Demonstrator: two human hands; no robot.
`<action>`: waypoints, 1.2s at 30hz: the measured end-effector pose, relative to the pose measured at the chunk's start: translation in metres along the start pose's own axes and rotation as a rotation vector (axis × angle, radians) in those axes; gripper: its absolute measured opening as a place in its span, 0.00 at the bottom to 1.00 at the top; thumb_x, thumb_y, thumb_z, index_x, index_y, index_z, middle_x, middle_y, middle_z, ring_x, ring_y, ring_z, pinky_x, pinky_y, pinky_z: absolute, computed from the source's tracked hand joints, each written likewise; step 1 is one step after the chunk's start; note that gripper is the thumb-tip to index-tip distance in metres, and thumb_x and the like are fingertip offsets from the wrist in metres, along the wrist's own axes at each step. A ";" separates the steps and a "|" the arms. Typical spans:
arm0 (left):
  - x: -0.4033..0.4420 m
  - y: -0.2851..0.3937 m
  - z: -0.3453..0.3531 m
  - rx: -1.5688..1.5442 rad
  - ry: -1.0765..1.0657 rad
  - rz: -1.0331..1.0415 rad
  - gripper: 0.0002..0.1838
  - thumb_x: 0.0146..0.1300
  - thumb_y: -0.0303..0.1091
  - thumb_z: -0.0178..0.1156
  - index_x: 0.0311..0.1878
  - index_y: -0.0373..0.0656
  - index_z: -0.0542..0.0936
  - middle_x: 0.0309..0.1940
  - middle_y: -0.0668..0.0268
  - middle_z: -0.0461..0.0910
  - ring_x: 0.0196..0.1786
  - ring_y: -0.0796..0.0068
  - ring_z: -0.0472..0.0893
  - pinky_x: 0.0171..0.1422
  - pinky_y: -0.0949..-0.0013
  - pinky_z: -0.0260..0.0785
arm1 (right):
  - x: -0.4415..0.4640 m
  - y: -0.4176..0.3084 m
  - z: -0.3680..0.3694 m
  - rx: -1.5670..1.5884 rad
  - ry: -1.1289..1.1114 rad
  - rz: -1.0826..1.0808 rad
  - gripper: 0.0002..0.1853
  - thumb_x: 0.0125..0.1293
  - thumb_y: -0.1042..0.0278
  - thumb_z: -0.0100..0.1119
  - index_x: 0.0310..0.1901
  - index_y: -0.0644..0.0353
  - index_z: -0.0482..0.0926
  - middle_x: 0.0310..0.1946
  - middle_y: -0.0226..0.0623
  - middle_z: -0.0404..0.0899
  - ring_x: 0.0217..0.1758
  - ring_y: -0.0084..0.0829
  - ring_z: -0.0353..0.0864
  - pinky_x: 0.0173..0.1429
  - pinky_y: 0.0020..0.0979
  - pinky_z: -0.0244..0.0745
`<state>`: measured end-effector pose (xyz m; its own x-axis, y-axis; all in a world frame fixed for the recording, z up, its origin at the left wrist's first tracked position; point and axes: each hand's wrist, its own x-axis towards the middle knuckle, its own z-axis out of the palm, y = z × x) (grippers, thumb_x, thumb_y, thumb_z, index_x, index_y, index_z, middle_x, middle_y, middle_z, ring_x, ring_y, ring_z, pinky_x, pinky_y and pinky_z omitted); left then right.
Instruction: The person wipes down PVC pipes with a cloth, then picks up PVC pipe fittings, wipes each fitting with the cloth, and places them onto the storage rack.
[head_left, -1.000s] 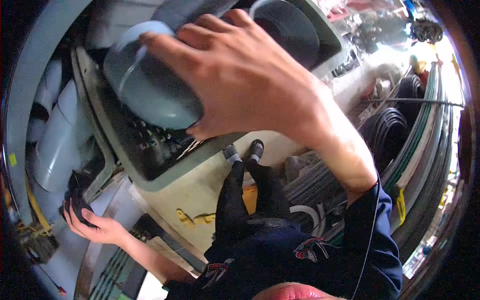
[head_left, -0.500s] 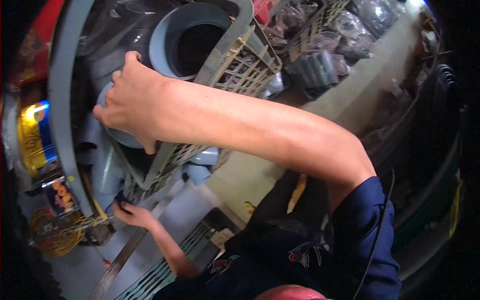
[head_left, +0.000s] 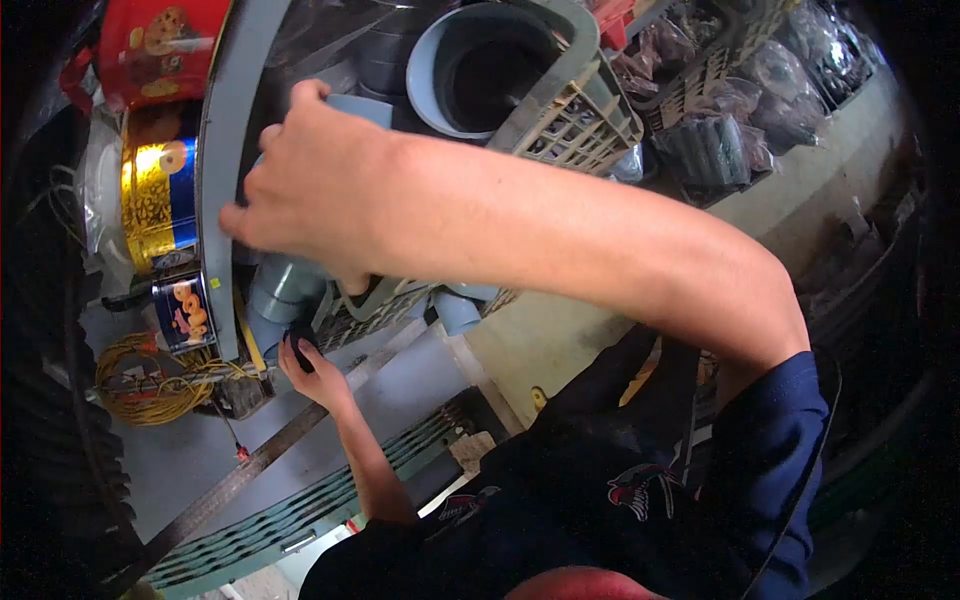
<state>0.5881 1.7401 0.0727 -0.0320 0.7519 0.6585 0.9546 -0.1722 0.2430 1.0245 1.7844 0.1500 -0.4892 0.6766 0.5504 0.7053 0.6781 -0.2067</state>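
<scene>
My right hand [head_left: 325, 190] reaches across the view, fingers spread and hooked over a grey-blue pipe fitting [head_left: 362, 108] at the crate's near side. The palm and most of the fitting under it are hidden. Below, my left hand [head_left: 315, 378] is curled around a small black object [head_left: 299, 342], whose exact kind I cannot make out. Just above the left hand lies a shiny grey pipe piece [head_left: 287, 288]. The grey plastic crate [head_left: 575, 115] contains a wide grey-blue pipe piece [head_left: 430, 75] with a dark opening.
At the left stand a red tin [head_left: 160, 55], a gold and blue tin [head_left: 155, 205] and a dark tin [head_left: 183, 312] behind a grey curved strip [head_left: 222, 180]. A yellow cord [head_left: 150, 385] lies coiled below. Bagged parts [head_left: 790, 95] fill the upper right.
The view has shifted, so the crate and tins appear further right. My right hand has moved left relative to the crate. My left hand and the black object now show more clearly.
</scene>
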 end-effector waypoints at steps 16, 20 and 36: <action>0.114 0.174 0.015 -1.011 -0.612 -0.420 0.31 0.86 0.48 0.49 0.82 0.39 0.64 0.72 0.60 0.76 0.74 0.65 0.74 0.79 0.62 0.64 | -0.030 0.002 0.029 -0.130 0.367 0.001 0.46 0.41 0.44 0.87 0.65 0.46 0.79 0.39 0.29 0.91 0.51 0.35 0.89 0.56 0.52 0.77; 0.114 0.161 0.015 -0.925 -0.576 -0.658 0.39 0.82 0.52 0.57 0.86 0.43 0.59 0.83 0.61 0.63 0.84 0.62 0.63 0.87 0.57 0.55 | -0.032 -0.003 0.022 -0.138 0.359 -0.025 0.44 0.46 0.50 0.82 0.68 0.45 0.77 0.38 0.27 0.86 0.53 0.32 0.85 0.56 0.42 0.73; 0.034 0.203 -0.032 -0.758 -0.103 0.191 0.55 0.42 0.57 0.89 0.68 0.45 0.67 0.62 0.64 0.72 0.67 0.62 0.75 0.74 0.49 0.67 | -0.202 -0.094 0.070 1.589 1.062 0.772 0.71 0.42 0.59 0.94 0.84 0.56 0.51 0.77 0.48 0.68 0.77 0.43 0.72 0.77 0.48 0.69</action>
<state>0.7712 1.7104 0.1673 0.1748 0.7143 0.6777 0.4772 -0.6635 0.5763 1.0207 1.6043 0.0014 0.4631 0.8845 0.0568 -0.6753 0.3937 -0.6236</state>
